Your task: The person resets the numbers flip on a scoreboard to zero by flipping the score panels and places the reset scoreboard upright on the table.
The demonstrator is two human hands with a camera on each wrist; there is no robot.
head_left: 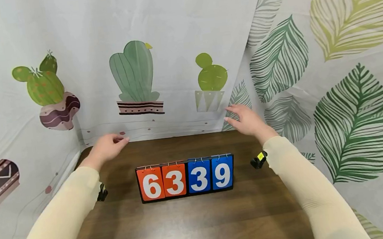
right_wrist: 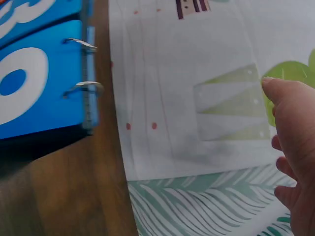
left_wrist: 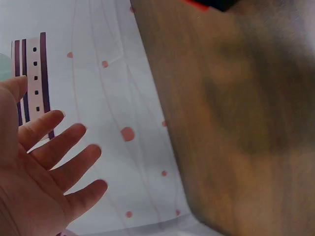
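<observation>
A flip scoreboard point(head_left: 186, 178) stands on the wooden table, its ringed cards reading 6 and 3 on red, 3 and 9 on blue. Up and to the left of it, my left hand point(head_left: 108, 147) hovers near the table's back edge, holding nothing. The left wrist view shows that hand's fingers point(left_wrist: 74, 169) spread and relaxed. On the other side, my right hand point(head_left: 246, 119) is raised beyond the scoreboard's right end, also holding nothing. In the right wrist view, the blue card point(right_wrist: 39, 83) and its metal rings lie left of the right hand point(right_wrist: 295, 132).
The brown table point(head_left: 189, 228) runs back to a hanging white cloth point(head_left: 174, 20) printed with cacti. To the right hangs a leaf-printed cloth point(head_left: 357, 125). A small black device with a yellow label point(head_left: 259, 160) sits at my right wrist, and another black one point(head_left: 102, 192) at my left.
</observation>
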